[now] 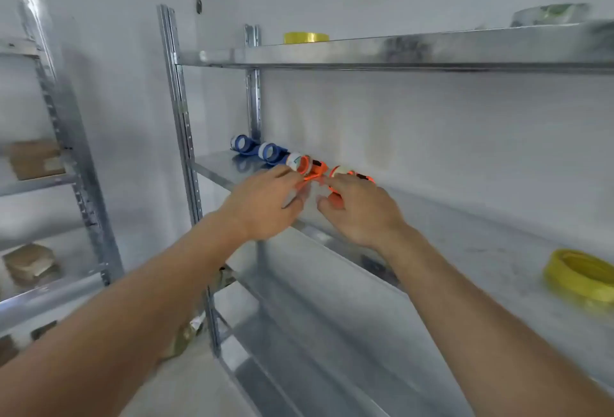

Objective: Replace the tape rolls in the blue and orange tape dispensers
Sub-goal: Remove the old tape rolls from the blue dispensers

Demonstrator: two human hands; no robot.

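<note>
Two blue tape dispensers (244, 145) (273, 152) and two orange tape dispensers (307, 165) (349, 174) lie in a row along the back of the middle metal shelf (465, 227). My left hand (265, 203) reaches to the left orange dispenser, its fingers around the orange handle. My right hand (360, 208) rests on the right orange dispenser, thumb and fingers closing on its handle. The image is blurred, so the exact grips are hard to judge. A yellow tape roll (581, 275) lies on the same shelf at the far right.
Another yellow tape roll (306, 38) sits on the top shelf (365, 50), with a clear-wrapped roll (548, 14) farther right. A second metal rack (66, 157) at the left holds cardboard boxes (36, 159). Lower shelves run below my arms.
</note>
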